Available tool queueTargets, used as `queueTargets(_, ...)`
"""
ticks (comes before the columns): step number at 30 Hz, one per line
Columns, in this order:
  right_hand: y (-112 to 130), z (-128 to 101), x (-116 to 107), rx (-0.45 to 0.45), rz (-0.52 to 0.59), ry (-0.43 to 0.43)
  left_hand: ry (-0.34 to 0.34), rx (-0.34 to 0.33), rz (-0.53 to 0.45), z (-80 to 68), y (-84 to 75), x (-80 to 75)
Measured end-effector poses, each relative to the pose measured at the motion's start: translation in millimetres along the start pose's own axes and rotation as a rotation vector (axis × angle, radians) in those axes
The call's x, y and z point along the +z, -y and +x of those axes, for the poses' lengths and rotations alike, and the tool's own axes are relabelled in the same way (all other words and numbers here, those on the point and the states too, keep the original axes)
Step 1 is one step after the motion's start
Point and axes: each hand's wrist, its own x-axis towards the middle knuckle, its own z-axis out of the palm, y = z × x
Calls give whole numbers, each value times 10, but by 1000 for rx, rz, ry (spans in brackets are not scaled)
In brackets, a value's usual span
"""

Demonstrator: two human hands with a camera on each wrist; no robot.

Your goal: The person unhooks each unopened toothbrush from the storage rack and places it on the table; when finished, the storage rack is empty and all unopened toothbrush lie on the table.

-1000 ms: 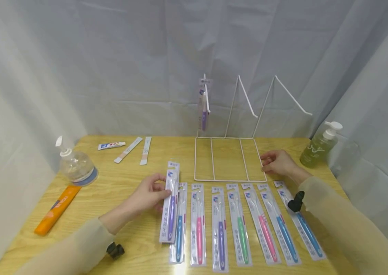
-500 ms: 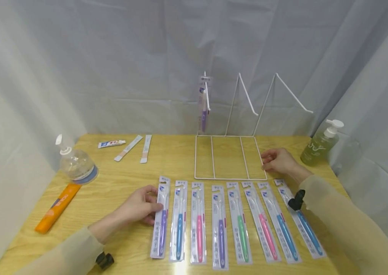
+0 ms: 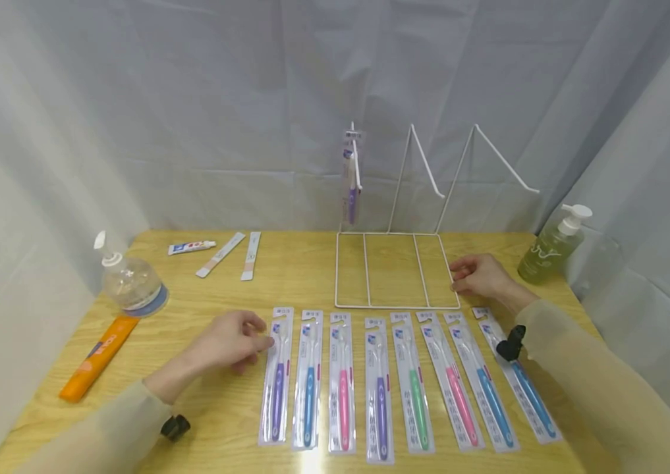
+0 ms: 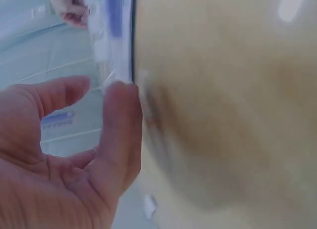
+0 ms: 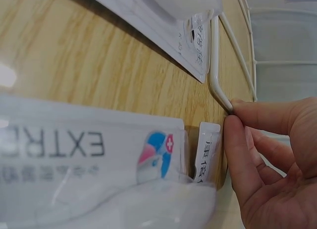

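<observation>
Several packaged toothbrushes lie in a row along the table's front. The leftmost, a purple toothbrush pack point(image 3: 277, 378), lies flat. My left hand point(image 3: 256, 337) rests beside it with relaxed fingers. In the left wrist view one fingertip point(image 4: 121, 98) touches the pack's point(image 4: 111, 36) edge, with the thumb apart. My right hand point(image 3: 456, 276) pinches the front right corner of the white wire rack point(image 3: 396, 307). The right wrist view shows its fingertips point(image 5: 232, 121) on the wire point(image 5: 218, 85). One purple toothbrush pack point(image 3: 351, 178) hangs on the rack's left hook.
A clear pump bottle point(image 3: 130, 283) and an orange tube point(image 3: 99, 357) sit at the left. A small toothpaste tube point(image 3: 191, 247) and two paper strips point(image 3: 220, 255) lie at the back left. A green soap bottle point(image 3: 551, 250) stands at the right. Grey curtains surround the table.
My left hand lowered the purple pack flat at the row's left end and let go of it, then drew back slightly. The right hand has stayed on the rack.
</observation>
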Motion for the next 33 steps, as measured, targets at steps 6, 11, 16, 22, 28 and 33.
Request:
queueTargets(6,-13,7,-23,-5,2,0,-154,186,71,226,-308,-163)
queueTargets(11,-28,20,-47,-15,-12,-3,-322,361,3,587,-776,-190)
queueTargets(16,-23,12,-55,-7,-15,-9,-394,456,-112,907,-1304,-118)
queueTargets(22,-13,5,-57,-10,-8,-15,-461,468,-233,1288,-1825,-66)
queueTargets(28,-27,18,-20,-14,-17,-17,-419,392,-323,1540,-2075,-35)
queueTargets(33,-43,39,-7,-28,7,-22,-422,406,-286,1594,-2185,-2)
